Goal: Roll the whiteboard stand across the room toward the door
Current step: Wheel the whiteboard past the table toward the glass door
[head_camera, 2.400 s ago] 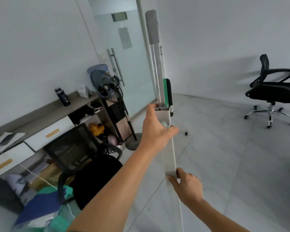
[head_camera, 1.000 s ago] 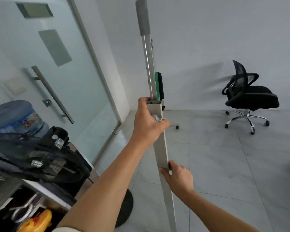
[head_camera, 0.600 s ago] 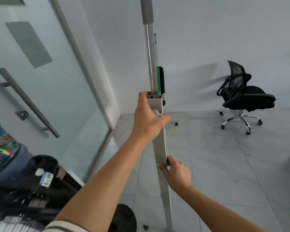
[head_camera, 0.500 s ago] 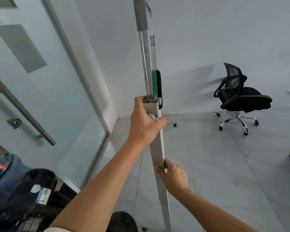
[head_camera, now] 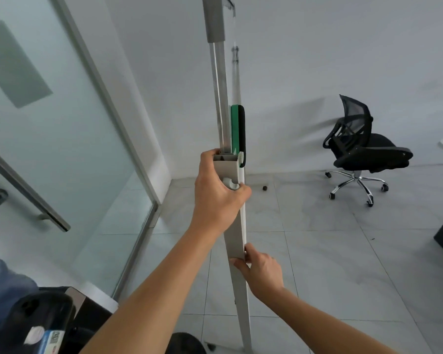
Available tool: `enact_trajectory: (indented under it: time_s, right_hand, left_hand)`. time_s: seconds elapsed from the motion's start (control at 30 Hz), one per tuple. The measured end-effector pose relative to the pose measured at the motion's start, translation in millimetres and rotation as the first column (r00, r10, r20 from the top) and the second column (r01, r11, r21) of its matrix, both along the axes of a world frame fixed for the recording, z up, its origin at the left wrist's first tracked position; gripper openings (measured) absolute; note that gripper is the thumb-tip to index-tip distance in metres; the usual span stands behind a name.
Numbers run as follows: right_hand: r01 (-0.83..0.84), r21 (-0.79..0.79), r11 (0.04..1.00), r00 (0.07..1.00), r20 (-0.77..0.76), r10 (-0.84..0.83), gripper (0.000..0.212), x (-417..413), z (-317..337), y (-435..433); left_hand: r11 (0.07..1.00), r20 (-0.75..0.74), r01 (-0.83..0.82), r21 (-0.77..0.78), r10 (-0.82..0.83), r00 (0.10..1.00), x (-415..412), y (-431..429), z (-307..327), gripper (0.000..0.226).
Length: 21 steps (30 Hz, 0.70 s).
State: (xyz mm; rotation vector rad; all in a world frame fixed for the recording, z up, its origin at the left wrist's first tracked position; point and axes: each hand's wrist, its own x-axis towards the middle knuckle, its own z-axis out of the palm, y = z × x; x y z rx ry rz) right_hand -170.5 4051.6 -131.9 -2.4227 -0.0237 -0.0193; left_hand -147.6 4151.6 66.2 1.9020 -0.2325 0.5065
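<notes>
Left hand (head_camera: 216,198): fingers wrapped shut around the top of the grey upright post of the whiteboard stand (head_camera: 234,236), thumb pressed across the near face beside a round metal knob (head_camera: 232,184).

Right hand (head_camera: 260,268): lower on the same post, fingers closed in a pinch on its right edge, thumb on the near face.

Whiteboard stand: seen edge-on, centre of view, running from the floor near the bottom edge up past the top of view. A narrower metal rail (head_camera: 221,98) rises from the post; a grey sleeve (head_camera: 215,19) caps its upper part. A green and black eraser (head_camera: 238,134) sits against the right side of the rail, just above the left hand.

Glass door (head_camera: 62,129): frosted, left of the stand, with a slanted metal bar handle (head_camera: 23,190).

Floor (head_camera: 330,251): pale grey tiles.

Office chair (head_camera: 361,149): black mesh, on castors, far right, by the white wall.

Water bottle (head_camera: 0,282): blue, near left corner, partly cut off.
</notes>
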Motion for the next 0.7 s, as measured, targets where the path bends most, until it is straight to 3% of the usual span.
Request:
enact_trajectory:
  time_s: [0.2,0.33,0.4,0.53,0.7]
  right_hand:
    - [-0.109,0.001,0.994,0.994,-0.006,0.109,0.041,-1.3,2.5,-9.2]
    - [-0.266,-0.054,0.962,0.964,-0.038,0.265,0.028,0.8,3.3,-21.9]
    - [-0.372,-0.053,0.927,0.927,-0.066,0.369,0.021,5.1,4.7,-35.4]
    - [-0.546,0.024,0.838,0.818,-0.2,0.539,0.035,14.6,7.2,-88.9]
    - [-0.646,-0.022,0.763,0.73,-0.311,0.609,0.032,35.2,-10.1,-199.3]
  left_hand:
    - [0.999,0.011,-0.032,0.013,0.032,0.999,-11.7,-2.8,3.1,0.059]
    - [0.993,0.006,-0.114,0.01,0.114,0.993,-19.0,-8.2,1.5,0.061]
    - [0.98,0.01,-0.201,-0.009,0.201,0.98,-22.3,-13.6,-3.2,0.055]
    - [0.925,0.022,-0.378,-0.022,0.379,0.925,-27.9,-31.4,-17.1,0.036]
    - [0.83,0.045,-0.548,-0.104,0.555,0.831,-32.9,-68.7,-31.0,0.047]
